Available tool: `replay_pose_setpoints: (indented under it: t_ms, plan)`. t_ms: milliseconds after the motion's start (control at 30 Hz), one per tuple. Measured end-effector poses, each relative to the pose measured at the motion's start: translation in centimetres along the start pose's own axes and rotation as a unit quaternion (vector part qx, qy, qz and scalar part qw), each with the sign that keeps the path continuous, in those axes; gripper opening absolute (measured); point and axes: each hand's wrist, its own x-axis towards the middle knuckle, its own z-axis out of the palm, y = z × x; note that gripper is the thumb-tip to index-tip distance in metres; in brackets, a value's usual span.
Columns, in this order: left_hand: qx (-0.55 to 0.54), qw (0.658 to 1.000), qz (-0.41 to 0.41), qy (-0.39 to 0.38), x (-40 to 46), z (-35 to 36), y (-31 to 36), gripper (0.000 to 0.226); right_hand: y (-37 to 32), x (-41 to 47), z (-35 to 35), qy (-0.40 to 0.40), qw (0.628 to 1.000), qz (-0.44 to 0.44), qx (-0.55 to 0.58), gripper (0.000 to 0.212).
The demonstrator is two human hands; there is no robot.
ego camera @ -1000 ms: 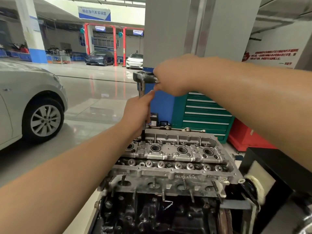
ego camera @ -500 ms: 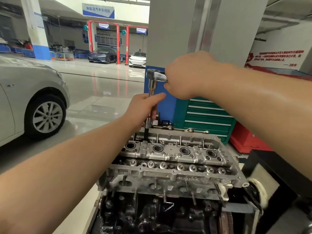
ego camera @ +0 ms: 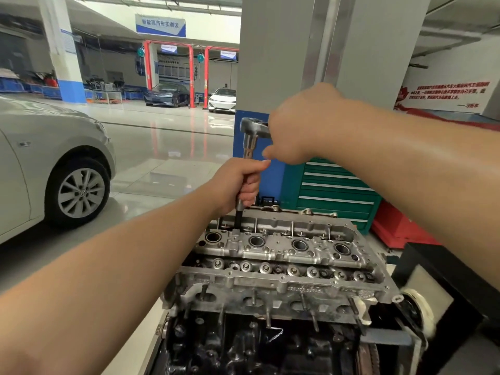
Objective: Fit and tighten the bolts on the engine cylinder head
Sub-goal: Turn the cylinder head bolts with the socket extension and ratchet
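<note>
A bare aluminium cylinder head (ego camera: 284,255) sits on a dark engine block (ego camera: 257,345) in front of me. A ratchet wrench (ego camera: 253,127) with a long extension bar (ego camera: 239,216) stands upright, its tip down in the head's far left corner, where the bolt itself is hidden. My left hand (ego camera: 238,182) is wrapped around the middle of the extension bar. My right hand (ego camera: 300,123) is closed around the ratchet's handle at the top, which it hides.
A green tool cabinet (ego camera: 332,190) and a red box (ego camera: 397,228) stand behind the engine by a grey-and-blue pillar (ego camera: 311,50). A silver car (ego camera: 54,169) is parked at the left on the glossy floor. A black stand (ego camera: 446,293) is at the right.
The ratchet head and my right hand have swung to the right around the upright bar. My left hand has closed more firmly on the bar.
</note>
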Motion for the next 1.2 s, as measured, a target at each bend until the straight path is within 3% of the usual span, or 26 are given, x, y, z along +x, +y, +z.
replay_pose_setpoints:
  t_ms: [67,167,233,300,433,533,667,767,867,1000,1100,1200]
  plan:
    - [0.046,0.994,0.034,0.097,0.0,1.0,-0.2,0.046,0.0,-0.9,-0.6,-0.003,0.999,0.006,0.053,0.057]
    - [0.073,0.962,0.06,0.258,-0.4,2.4,-1.5,0.052,0.3,-0.5,0.2,0.026,0.988,-0.026,0.151,0.036]
    - [0.061,0.954,0.063,0.286,-0.6,2.9,-1.9,0.054,1.4,0.2,0.8,0.0,0.955,-0.067,0.29,0.03]
    - [0.05,0.963,0.045,0.262,-0.5,2.8,-1.5,0.047,2.9,0.6,0.9,-0.02,0.932,-0.111,0.346,0.034]
    - [0.015,0.996,0.003,0.09,-0.7,1.9,-0.8,0.05,3.4,0.7,2.2,-0.087,0.92,-0.12,0.362,0.056]
    - [0.021,0.999,0.001,0.044,-0.5,1.2,-1.1,0.055,2.9,0.7,2.1,-0.073,0.942,-0.109,0.31,0.059]
    - [0.072,0.992,0.031,0.102,-0.7,1.5,-0.9,0.053,2.7,0.6,1.1,-0.027,0.975,-0.067,0.212,0.071]
    - [0.103,0.964,0.069,0.234,-1.3,2.2,-1.3,0.059,2.2,0.5,2.3,-0.008,0.967,-0.055,0.249,0.062]
    - [0.048,0.95,0.083,0.297,-1.5,3.6,-1.7,0.055,1.2,0.8,2.7,0.014,0.947,-0.064,0.314,0.055]
    - [0.013,0.95,0.044,0.31,-1.3,3.9,-1.1,0.056,1.6,2.1,2.0,-0.029,0.914,-0.125,0.384,0.039]
    - [-0.004,0.954,0.034,0.299,-0.9,3.1,-0.8,0.048,2.6,2.4,1.9,-0.093,0.892,-0.176,0.405,0.046]
    - [-0.025,0.963,0.035,0.268,-0.6,2.5,-1.1,0.044,2.1,2.4,2.4,-0.092,0.888,-0.187,0.41,0.049]
